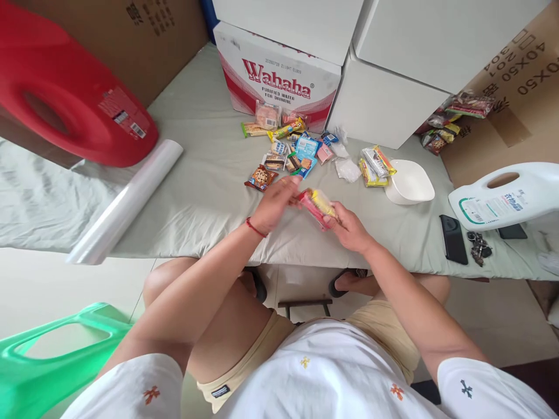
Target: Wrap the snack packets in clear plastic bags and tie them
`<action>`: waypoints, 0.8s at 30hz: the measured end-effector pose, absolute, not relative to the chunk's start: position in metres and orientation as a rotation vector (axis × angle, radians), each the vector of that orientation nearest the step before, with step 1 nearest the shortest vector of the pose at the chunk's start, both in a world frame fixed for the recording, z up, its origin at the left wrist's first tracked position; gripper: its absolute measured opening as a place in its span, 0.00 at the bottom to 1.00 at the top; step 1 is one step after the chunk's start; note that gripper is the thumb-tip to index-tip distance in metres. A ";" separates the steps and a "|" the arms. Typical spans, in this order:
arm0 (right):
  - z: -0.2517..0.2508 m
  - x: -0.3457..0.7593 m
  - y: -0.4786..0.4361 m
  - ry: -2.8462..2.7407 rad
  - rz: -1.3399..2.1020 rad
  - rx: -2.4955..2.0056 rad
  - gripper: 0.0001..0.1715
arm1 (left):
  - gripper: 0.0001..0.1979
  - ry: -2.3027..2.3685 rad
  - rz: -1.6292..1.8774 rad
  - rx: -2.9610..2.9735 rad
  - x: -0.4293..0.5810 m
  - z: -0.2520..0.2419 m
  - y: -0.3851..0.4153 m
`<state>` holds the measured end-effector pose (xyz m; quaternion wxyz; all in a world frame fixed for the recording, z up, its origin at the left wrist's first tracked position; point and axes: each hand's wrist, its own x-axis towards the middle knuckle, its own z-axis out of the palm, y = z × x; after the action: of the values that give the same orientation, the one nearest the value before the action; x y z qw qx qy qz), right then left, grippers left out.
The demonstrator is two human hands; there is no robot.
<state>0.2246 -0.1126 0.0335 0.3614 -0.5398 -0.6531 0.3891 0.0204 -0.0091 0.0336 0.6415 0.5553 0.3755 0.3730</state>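
Note:
My right hand (351, 228) is closed around the right end of a red snack packet (315, 209) and a yellow snack packet (322, 202), side by side above the cloth. At their left end is my left hand (276, 205), its fingers pinched together; what they hold, if anything, is hidden. Just beyond it lies a brown cookie packet (261, 178). Farther back is a loose pile of small snacks, with a blue packet (306, 146) and a long yellow packet (287, 129) among them. To the right, wrapped snacks (376, 163) lean against a white plastic bowl (408, 181).
A Wahaha carton (279, 75) and white boxes (393, 87) back the cloth-covered surface (196, 198). Leftward are a red jug (87, 110) and a clear plastic roll (126, 203). A white detergent bottle (510, 198), a phone (454, 238) and keys (479, 247) lie right.

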 end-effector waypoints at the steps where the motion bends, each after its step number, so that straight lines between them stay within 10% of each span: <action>1: 0.036 0.215 -0.116 -1.467 1.160 -1.315 0.23 | 0.26 0.827 0.892 1.102 0.019 0.037 -0.008; 13: 0.012 0.141 -0.129 -0.569 1.681 -1.061 0.26 | 0.22 0.586 0.833 0.537 0.036 0.029 -0.043; 24: 0.022 0.222 -0.172 -0.429 1.247 -1.454 0.27 | 0.24 0.909 0.694 0.868 0.042 0.018 -0.051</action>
<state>0.2223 -0.1717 0.0218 0.5558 -0.6156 -0.1818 0.5282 0.0416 -0.0512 0.0183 0.7532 0.3977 0.4164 0.3180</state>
